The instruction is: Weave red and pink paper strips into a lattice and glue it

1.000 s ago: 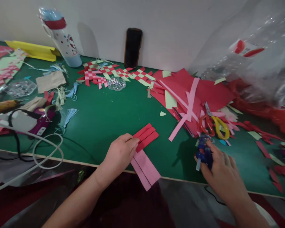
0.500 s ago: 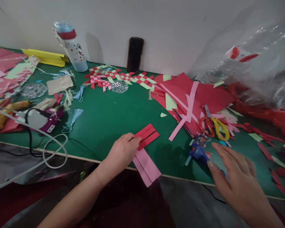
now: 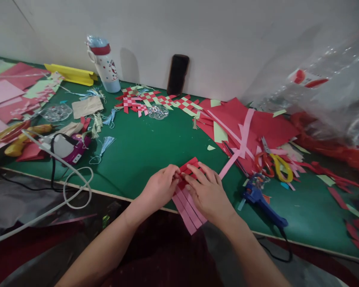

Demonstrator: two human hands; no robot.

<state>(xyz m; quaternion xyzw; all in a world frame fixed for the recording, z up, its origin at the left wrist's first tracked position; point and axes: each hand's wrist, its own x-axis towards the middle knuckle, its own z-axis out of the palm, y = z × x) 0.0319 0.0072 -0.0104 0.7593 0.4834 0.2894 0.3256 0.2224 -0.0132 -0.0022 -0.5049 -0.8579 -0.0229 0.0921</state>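
Observation:
At the table's front edge, my left hand (image 3: 160,185) pinches the left side of a piece of slit paper, its thumb and forefinger closed on it. The upper part is red paper strips (image 3: 193,161), crossing pink paper strips (image 3: 187,211) that slant down over the edge. My right hand (image 3: 211,195) is on the right side of the same piece, fingers bent over the red strips and closed on them. Both hands' fingertips nearly meet and hide the place where the colours cross.
A blue glue gun (image 3: 265,207) lies to the right, below yellow-and-orange scissors (image 3: 277,163). Red paper sheets (image 3: 257,129) and scraps spread behind. Woven paper fish (image 3: 187,103), a tray of beads (image 3: 158,112), a phone (image 3: 178,74) and a bottle (image 3: 107,69) stand or lie toward the wall.
My right hand has come left from beside the glue gun onto the paper strips. The pink strips are now fanned apart. My left hand still holds the piece; the view has shifted slightly.

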